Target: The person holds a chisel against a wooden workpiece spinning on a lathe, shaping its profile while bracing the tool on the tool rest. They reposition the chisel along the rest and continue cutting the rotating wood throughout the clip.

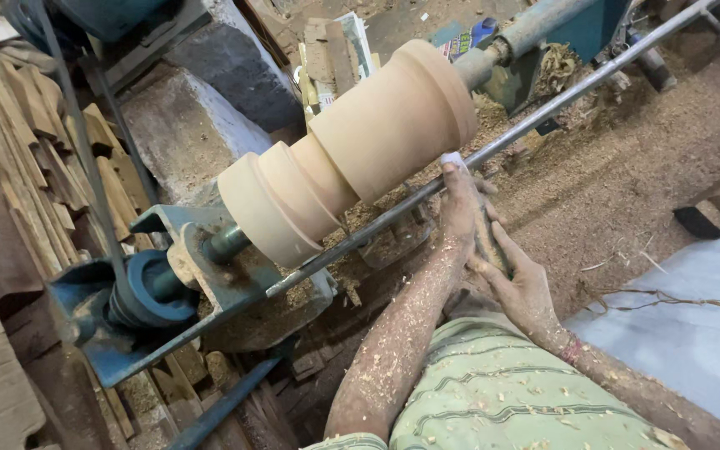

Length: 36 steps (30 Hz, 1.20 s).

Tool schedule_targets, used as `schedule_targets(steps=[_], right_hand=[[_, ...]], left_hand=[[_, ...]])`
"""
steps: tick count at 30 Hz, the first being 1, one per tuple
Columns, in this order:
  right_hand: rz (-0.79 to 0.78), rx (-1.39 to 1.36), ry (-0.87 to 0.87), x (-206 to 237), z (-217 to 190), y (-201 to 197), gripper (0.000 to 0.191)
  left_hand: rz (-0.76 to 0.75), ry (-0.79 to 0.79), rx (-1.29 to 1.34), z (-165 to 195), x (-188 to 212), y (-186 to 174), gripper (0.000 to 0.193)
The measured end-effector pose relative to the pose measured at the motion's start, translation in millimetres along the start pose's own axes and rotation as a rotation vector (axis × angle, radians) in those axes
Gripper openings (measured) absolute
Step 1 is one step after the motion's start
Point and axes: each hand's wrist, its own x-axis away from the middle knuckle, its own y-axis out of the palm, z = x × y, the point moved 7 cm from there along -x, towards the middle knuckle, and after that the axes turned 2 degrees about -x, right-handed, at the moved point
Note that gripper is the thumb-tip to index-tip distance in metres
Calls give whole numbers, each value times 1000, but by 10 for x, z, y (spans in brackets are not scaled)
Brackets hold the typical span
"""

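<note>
Turning wood blank [352, 150] on lathe, head view only. Blank sits between blue headstock [139, 292] & tail spindle [493, 58], just above long steel rest bar [543, 112]. Left hand [460, 204] fingers curled tight around tool at bar, touching it. Right hand [522, 287] wraps handle behind, fingers closed. Imo keep tool planted on bar, light cuts, elbows in. Shavings all over floor [618, 183].

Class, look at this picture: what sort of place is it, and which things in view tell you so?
Most likely a woodturning workshop: a turned wooden workpiece is mounted on a blue lathe, and sawdust covers the floor.
</note>
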Motion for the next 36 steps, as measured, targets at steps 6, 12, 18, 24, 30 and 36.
schedule_targets(steps=[6,12,18,24,30,36], right_hand=[[65,-41,-59,98,-77,63,71],[89,-39,-24,168,-111,200,74],[42,-17,-125,190,-91,194,72],[-6,-4,-216,203,-61,202,71],[-61,62,-97,243,13,329,73],[-81,19,-55,265,19,442,73]], left_hand=[[-46,-41,-7,-112,-103,-30,90],[-186,-45,32,-157,-169,-114,95],[-125,-61,74,-113,-129,-245,96],[-40,-41,124,-15,56,-325,83],[-15,-16,129,69,204,-463,78],[23,-37,110,80,291,-576,80]])
